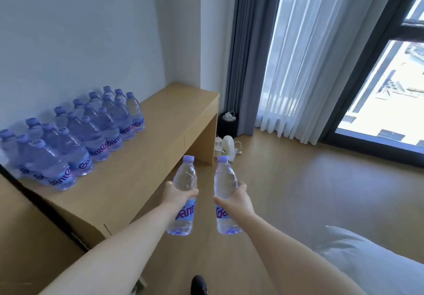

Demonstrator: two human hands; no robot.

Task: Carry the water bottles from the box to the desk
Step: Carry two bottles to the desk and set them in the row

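Water bottles are in both hands, held out over the floor in front of the person. The left hand (175,193) wraps around the middle of the left bottle (183,195), and the right hand (238,199) curls around the middle of the right bottle (226,195). Both bottles stand nearly upright, long axes vertical, purple caps up and bases down, their tops leaning slightly toward each other; a narrow gap keeps them apart. A dark shoe (199,284) shows at the bottom edge, and a white cushion or bedding (367,262) fills the lower right corner.

Just left of the hands lies the near front edge of the wooden desk (165,134). Its right half is bare wood out to the end panel. On the left half, the rows of bottles (75,134) stand upright against the wall, caps up, packed close together.

Wood floor (309,191) stretches open to the right of the desk. Past the desk's end, small white items (226,146) and a cord sit on the floor beside a dark bin (227,122). Beyond them hang grey curtains (250,53) and sheer white curtains (309,53) before a dark-framed window (378,88).
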